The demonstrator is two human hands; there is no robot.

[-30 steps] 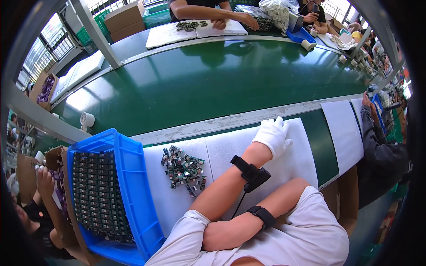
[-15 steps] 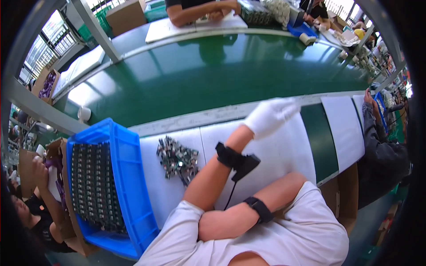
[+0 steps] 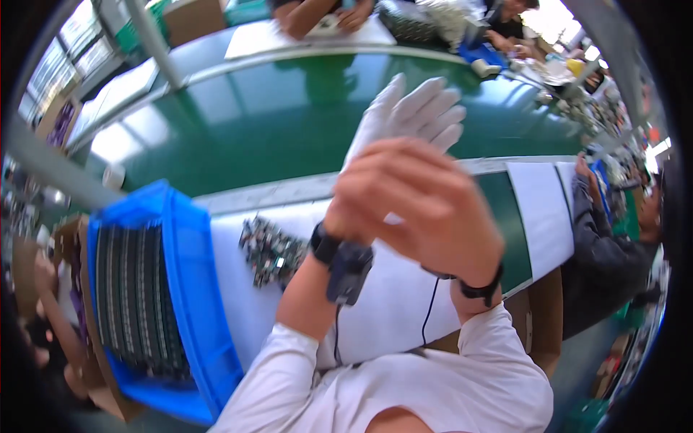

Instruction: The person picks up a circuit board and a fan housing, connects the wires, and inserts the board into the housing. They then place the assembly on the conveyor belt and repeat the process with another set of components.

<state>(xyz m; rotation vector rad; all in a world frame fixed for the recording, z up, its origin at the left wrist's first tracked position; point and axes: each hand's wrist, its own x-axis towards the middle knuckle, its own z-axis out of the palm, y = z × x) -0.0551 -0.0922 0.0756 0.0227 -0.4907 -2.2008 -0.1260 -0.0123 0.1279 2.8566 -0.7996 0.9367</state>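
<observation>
My left hand (image 3: 415, 115) wears a white glove and is raised over the green conveyor belt, its fingers spread and holding nothing. Across its wrist comes my bare right hand (image 3: 433, 209), blurred, with bent fingers closed at the glove's cuff. Its fingertips are too smeared to show what they pinch. A black strap with a small black device (image 3: 350, 273) sits on my left wrist, and another black strap (image 3: 482, 290) circles my right wrist. Beside my left forearm, a pile of small circuit boards with metal connectors (image 3: 271, 251) lies on the white work surface (image 3: 242, 310).
A blue crate (image 3: 195, 289) at the left holds rows of dark circuit boards (image 3: 137, 296). Beyond the work surface runs the green belt (image 3: 238, 137). Co-workers sit across it and at both sides. A cardboard box (image 3: 545, 317) stands at my right. Cables hang from my wrists.
My gloved left hand has risen and opened from a curled shape. My right hand, previously hidden under the left arm, has come up across the left wrist. The view has shifted slightly.
</observation>
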